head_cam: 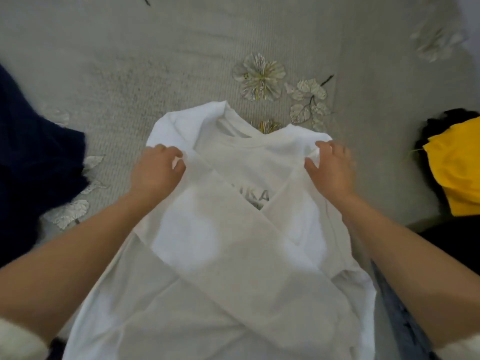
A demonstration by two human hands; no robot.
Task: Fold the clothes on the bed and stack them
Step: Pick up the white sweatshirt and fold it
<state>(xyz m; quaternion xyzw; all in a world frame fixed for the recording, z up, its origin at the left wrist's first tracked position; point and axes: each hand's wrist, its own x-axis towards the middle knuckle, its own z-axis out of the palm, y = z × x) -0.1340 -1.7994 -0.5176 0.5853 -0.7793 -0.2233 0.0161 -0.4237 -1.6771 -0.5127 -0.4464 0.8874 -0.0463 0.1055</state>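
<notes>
While the grey floral bedspread (pixel 155 61) fills the view, a white shirt (pixel 233 242) spreads over its near edge, collar away from the person, sleeves crossed over the printed chest. A navy garment (pixel 31 152) lies at the left and a yellow garment (pixel 459 165) at the right. The left hand (pixel 155 172) and right hand (pixel 332 170) each pinch a shoulder of the shirt.

- Blue denim trouser leg (pixel 397 320) showed at the near right edge.
- Pale rolled sleeve cuff (pixel 15 341) occupied the near left corner.
- Pale flower motif (pixel 259 76) marked the far centre.
</notes>
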